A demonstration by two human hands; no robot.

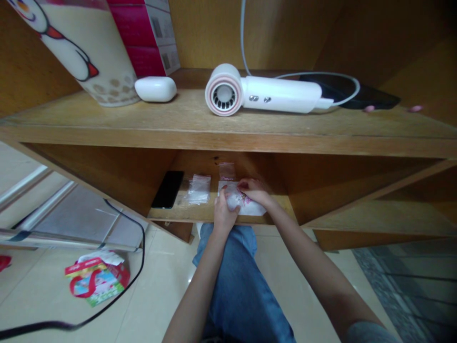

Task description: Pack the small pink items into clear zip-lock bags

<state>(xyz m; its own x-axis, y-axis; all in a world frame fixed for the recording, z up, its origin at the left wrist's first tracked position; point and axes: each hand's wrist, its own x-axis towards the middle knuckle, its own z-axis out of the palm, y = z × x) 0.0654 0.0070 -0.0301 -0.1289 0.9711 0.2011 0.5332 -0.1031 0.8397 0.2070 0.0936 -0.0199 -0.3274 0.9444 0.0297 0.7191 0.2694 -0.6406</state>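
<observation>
On the lower shelf, my left hand is closed on a small clear plastic bag, thumb and fingers at its edge. My right hand is beside it, its fingers pinched together at the bag's right side; what is between them is too small to make out. Small pink pieces lie just under those fingers. Beneath both hands is a white sheet. Behind them lies another clear bag with pinkish bits at its near end. Left of my hands is a stack of clear bags.
A black phone lies at the lower shelf's left. Above, the upper shelf holds a white handheld fan with a cable, an earbud case, a bubble tea cup and pink boxes. A colourful bag is on the floor.
</observation>
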